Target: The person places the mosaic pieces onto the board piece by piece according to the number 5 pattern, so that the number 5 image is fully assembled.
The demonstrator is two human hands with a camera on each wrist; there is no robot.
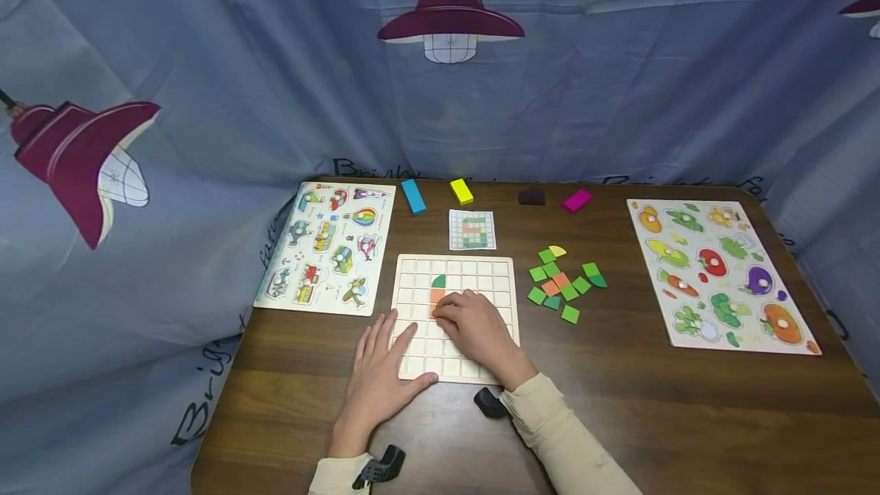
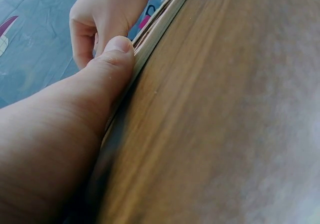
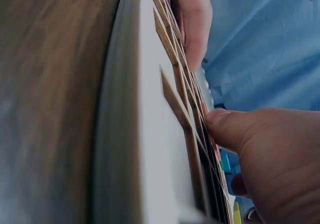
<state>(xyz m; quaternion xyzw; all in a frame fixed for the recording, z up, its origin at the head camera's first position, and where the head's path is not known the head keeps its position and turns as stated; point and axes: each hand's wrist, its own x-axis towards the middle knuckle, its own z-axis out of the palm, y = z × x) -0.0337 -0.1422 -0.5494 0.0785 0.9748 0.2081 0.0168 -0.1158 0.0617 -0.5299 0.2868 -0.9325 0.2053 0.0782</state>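
A pale wooden grid board (image 1: 421,357) lies on the table in the head view. My left hand (image 1: 380,380) rests spread at its lower-left corner, with the thumb (image 2: 119,45) on the front edge in the left wrist view. My right hand (image 1: 476,328) reaches over the board's middle, fingers bent, and pinches an orange square tile (image 1: 434,310) at the grid; much of the tile is hidden. Above it in the same column sit another orange square tile (image 1: 437,295) and a green quarter-round tile (image 1: 438,281). In the right wrist view, my thumb (image 3: 222,121) meets the board's surface.
Loose green tiles (image 1: 570,315) and orange tiles lie right of the board. A printed pattern card (image 1: 472,231) lies behind it. A vehicle puzzle (image 1: 326,250) is at left, a vegetable puzzle (image 1: 722,273) at right. Blue (image 1: 413,196), yellow (image 1: 461,191) and magenta (image 1: 577,200) blocks line the back.
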